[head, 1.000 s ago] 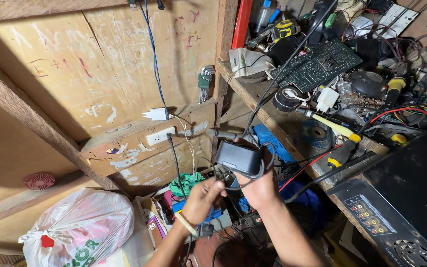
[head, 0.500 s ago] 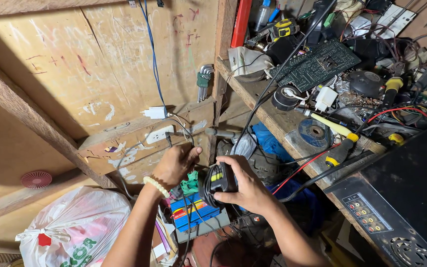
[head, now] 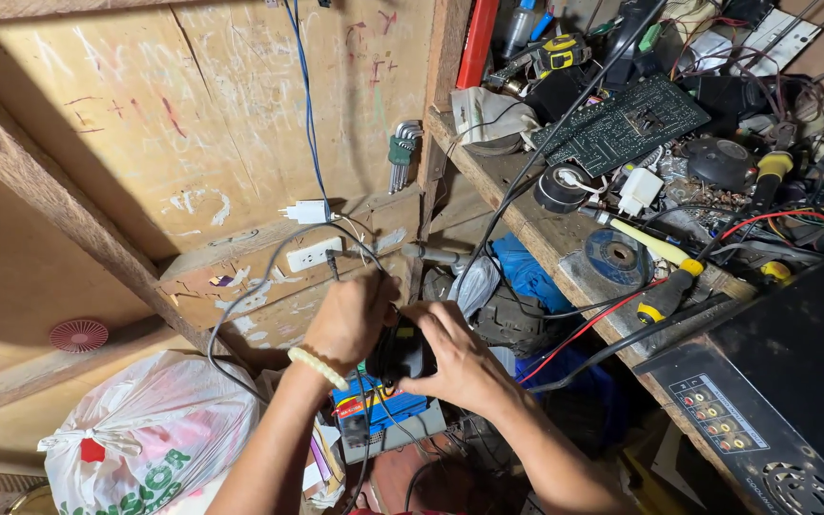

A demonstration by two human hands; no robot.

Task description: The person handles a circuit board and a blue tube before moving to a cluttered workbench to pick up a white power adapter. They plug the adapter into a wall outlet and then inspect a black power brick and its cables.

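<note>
Head view: left hand (head: 350, 319) and right hand (head: 460, 358) grasp a black adapter (head: 401, 353) below a cluttered wooden shelf (head: 517, 205).

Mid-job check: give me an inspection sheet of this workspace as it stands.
Surface: worn wooden workbench, crowded.
Job's things: small black boxy adapter, gripped by both hands above a blue battery.
Clutter: green circuit board, black tape roll, yellow-handled screwdriver, grey grinding disc.
Grippers: left hand and right hand closed on the adapter.
Cables: grey cord loops to white wall socket.
Surroundings: plywood wall, white plastic bag, black amplifier.
</note>
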